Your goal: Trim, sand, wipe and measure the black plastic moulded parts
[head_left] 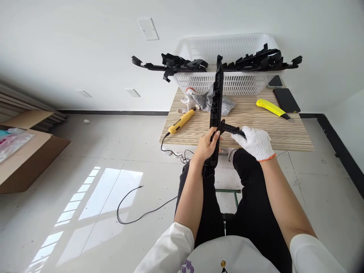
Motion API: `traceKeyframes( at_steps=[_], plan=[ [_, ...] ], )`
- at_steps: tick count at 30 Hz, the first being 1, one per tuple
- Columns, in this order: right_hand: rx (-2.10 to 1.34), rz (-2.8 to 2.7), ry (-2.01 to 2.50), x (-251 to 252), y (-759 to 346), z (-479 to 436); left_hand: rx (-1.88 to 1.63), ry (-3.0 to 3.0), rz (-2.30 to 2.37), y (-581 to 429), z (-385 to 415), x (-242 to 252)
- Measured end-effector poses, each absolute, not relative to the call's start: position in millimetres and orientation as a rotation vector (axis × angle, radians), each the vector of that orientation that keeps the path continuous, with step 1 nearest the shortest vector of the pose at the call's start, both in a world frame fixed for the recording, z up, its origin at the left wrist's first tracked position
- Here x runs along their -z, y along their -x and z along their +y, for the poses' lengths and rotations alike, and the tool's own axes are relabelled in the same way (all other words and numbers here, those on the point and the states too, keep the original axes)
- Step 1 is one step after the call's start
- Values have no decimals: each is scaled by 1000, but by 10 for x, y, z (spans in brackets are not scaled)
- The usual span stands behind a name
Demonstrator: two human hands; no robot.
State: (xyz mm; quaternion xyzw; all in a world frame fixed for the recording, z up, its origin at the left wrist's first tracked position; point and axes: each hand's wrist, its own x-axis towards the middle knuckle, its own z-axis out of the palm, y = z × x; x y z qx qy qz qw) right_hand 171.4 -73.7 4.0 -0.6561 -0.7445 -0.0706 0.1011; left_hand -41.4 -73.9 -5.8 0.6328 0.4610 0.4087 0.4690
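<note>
My bare left hand (pixel 207 146) is closed around a long black plastic part (pixel 216 102) that points away from me over the table's near edge. A shorter black arm (pixel 231 128) juts out to the right from it, beside my left thumb. My right hand (pixel 254 143), in a white knit glove with an orange cuff, pinches the outer end of that arm. Whether the arm is one piece with the long part I cannot tell. Behind the part lie a grey cloth (pixel 204 100) and a white glove (pixel 188 101).
On the wooden table (pixel 241 110) are a yellow corded tool (pixel 182 121), a yellow utility knife (pixel 271 108) and a black phone (pixel 286 100). A white basket (pixel 241 83) at the back bears several black plastic parts (pixel 256 60). A cardboard box (pixel 31 163) stands left; a cable (pixel 136 220) lies on the floor.
</note>
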Motion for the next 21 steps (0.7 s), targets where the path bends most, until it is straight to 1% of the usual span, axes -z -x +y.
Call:
traceKeyframes(
  at_steps=[7,13,21],
  plan=[
    [148,-2172,1964,-72,-1662,-757,-989,-1584,1166,396,-730,59],
    [162,-2104,2007,-93,-1590,-761,-955,-1621,1170,382,-729,27],
    [165,-2051,2040,-24,-1830,-758,-930,-1638,1113,398,-706,4]
  ],
)
